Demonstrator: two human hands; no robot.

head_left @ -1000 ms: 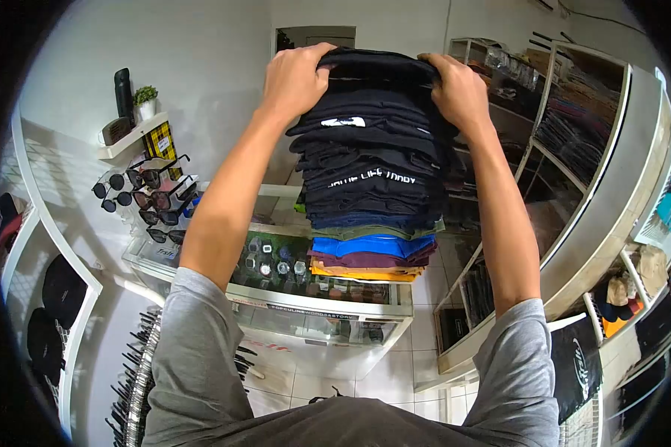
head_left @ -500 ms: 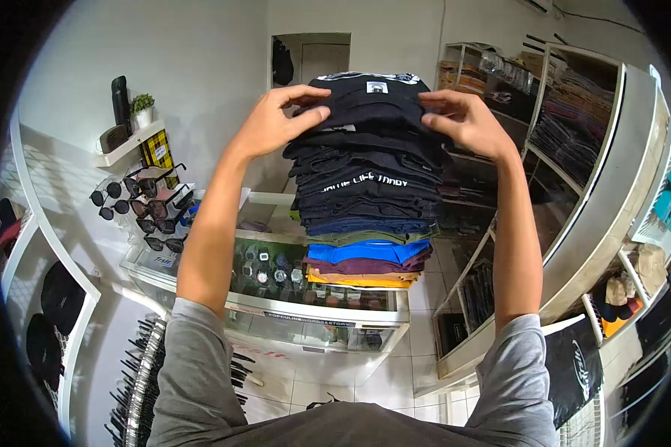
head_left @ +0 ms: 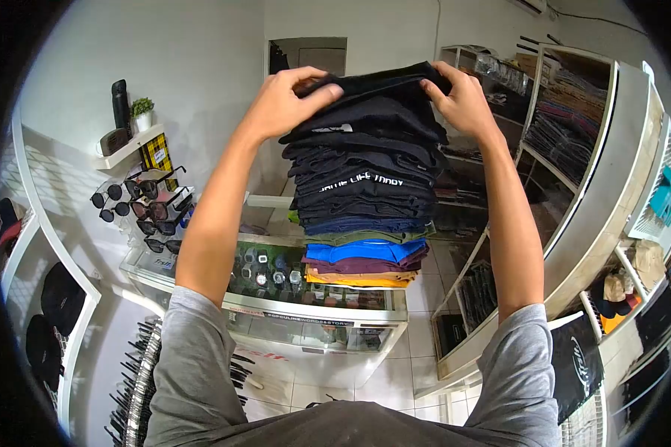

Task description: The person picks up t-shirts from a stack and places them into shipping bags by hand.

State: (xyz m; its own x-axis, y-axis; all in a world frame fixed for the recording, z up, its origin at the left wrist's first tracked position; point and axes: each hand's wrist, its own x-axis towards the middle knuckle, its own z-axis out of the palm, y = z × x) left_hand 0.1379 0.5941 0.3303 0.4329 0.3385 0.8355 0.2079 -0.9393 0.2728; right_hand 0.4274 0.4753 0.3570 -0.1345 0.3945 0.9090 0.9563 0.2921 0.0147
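Note:
A tall stack of folded shirts [head_left: 365,205] stands on the glass display counter [head_left: 261,316], mostly black, with blue, maroon and yellow ones at the bottom. At its top, a folded black T-shirt [head_left: 380,82] is raised and tilted at its edge. My left hand [head_left: 294,100] pinches the left side of this T-shirt, thumb in front. On the opposite side my right hand [head_left: 458,100] grips the right corner, its fingers partly behind the cloth. White lettering shows on a black shirt midway down the stack.
Watches [head_left: 262,267] lie inside the counter. Sunglasses [head_left: 153,208] hang on a rack at the left, below a small shelf [head_left: 130,147] with a potted plant [head_left: 142,112]. Shelving with folded clothes [head_left: 566,119] stands at the right. Hangers [head_left: 138,380] fill a rail at lower left.
Both hands have closed on the top black T-shirt and lifted it slightly, tilting it. Its small light label and printed far edge no longer show.

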